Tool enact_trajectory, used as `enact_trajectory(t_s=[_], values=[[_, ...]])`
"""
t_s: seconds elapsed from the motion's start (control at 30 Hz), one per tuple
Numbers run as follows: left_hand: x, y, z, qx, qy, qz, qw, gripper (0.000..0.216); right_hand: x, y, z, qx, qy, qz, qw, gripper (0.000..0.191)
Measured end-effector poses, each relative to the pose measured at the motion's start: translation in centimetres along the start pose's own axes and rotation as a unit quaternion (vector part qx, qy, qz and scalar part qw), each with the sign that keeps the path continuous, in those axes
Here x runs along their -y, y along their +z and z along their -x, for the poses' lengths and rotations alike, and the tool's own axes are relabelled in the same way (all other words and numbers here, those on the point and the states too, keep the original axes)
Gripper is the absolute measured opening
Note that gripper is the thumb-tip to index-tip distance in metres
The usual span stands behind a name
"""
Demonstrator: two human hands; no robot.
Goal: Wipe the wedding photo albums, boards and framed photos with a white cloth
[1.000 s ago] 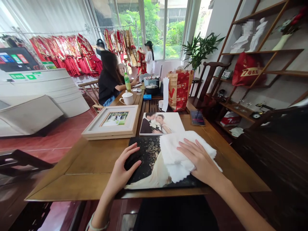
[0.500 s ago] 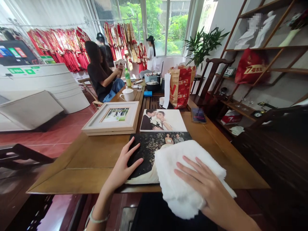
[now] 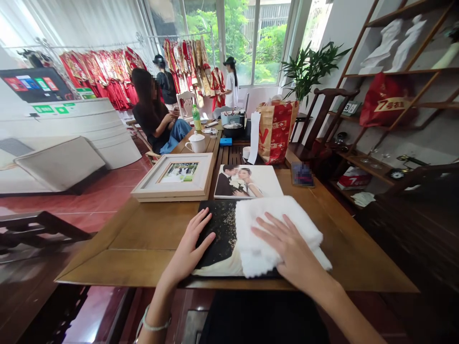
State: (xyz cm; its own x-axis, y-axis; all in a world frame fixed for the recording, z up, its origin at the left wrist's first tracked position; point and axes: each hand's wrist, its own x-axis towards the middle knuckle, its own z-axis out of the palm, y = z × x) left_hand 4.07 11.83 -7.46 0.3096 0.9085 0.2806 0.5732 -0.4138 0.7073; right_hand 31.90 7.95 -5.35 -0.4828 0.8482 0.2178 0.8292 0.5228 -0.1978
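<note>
Fingers (image 3: 267, 239) of the right hand (image 3: 291, 251) spread, laid flat on a folded white cloth (image 3: 304, 217); no pinch visible, thumb not clear. Left hand (image 3: 191, 246): fingers loosely side by side, thumb splayed away, resting on the left border of a dark picture (image 3: 220, 239). No grip to be seen there.

Picture lies flat on the wooden counter (image 3: 143, 239), close along its front edge, roughly midway between the front corners.

Risks, my reading: cloth dragging on the surface could draw the picture over the front edge, since only the left hand seems to steady it, from one side. A hard push away could knock it into its neighbour. Grit caught in the cloth might scratch the face.

Looks: black ground, scatter of pale flecks, cream sweep along the bottom. Right part hidden under the cloth. No damage I can make out at this size. Cloth thick, fluffy, wavy-edged.

Farther out: pale couple photo (image 3: 267, 184) just beyond, gap to the cloth unclear; framed photo (image 3: 165, 188) by the left edge, white mug (image 3: 196, 143) behind it; paper bag (image 3: 278, 134) toward the far right. Seated person (image 3: 152, 112) past the left edge.
</note>
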Motion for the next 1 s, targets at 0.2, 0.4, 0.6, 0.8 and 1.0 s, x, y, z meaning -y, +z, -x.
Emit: enact_trajectory(t_s=[0.2, 0.4, 0.6, 0.8, 1.0], values=[[-0.2, -0.1, -0.1, 0.016, 0.006, -0.011, 1.0, 0.048, -0.3, -1.4, 5.0, 0.039, -0.069, -0.067, 0.995, 0.084], [-0.1, 0.2, -0.1, -0.001, 0.009, -0.023, 1.0, 0.048, -5.0, -1.4, 0.0, -0.015, 0.049, -0.056, 0.997, 0.075], [-0.1, 0.2, 0.0, -0.006, 0.008, -0.018, 1.0, 0.047, -3.0, -0.7, -4.6, 0.035, 0.099, -0.017, 0.994, 0.09], [0.3, 0.6, 0.0, -0.015, -0.001, 0.007, 1.0, 0.047, 0.9, -0.2, 1.8, 0.033, 0.01, -0.019, 0.999, 0.102], [0.2, 0.5, 0.0, -0.007, -0.002, 0.011, 1.0, 0.049, 0.8, -0.1, 5.7, 0.026, -0.06, -0.037, 0.997, 0.099]])
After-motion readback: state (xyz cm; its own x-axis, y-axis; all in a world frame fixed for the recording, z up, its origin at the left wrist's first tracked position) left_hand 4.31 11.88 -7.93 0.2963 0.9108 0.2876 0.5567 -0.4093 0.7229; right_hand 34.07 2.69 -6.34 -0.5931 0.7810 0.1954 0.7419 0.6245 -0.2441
